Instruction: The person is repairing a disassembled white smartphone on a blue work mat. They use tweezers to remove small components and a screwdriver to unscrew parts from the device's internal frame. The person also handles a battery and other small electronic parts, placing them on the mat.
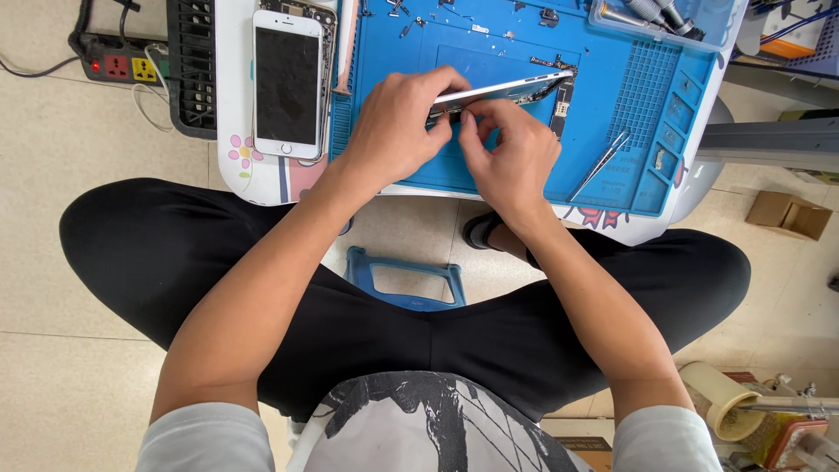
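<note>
Head view, looking straight down over crossed legs in black trousers. A small white surface carries a blue silicone repair mat with ribbed compartments along its right side.

Left hand: curled closed around the near end of a thin silver phone housing, which is held on edge, tilted, just above the middle of the mat. Thumb and forefinger pinch the frame.

Right hand: fingers bunched, thumb and forefinger tips closed on the lower edge of the same housing, just beside the left hand's grip. Whether a small part sits between these fingertips cannot be told; it is hidden.

A dark circuit board lies on the mat, just under the far end of the housing. Slim metal tweezers lie on the mat to the right, apart from both hands. A white smartphone with a dark screen lies face up at the left, beside the mat. A clear plastic tray with tools sits at the mat's far right corner. A power strip lies on the tiled floor at left; a blue plastic stool frame stands between the knees.

Judgement on the handling: the housing looks thin and easy to bend, so the left hand's support is best kept close to the point being worked, with light pinching force from the right, and the piece kept low over the mat so anything loosened lands there.
</note>
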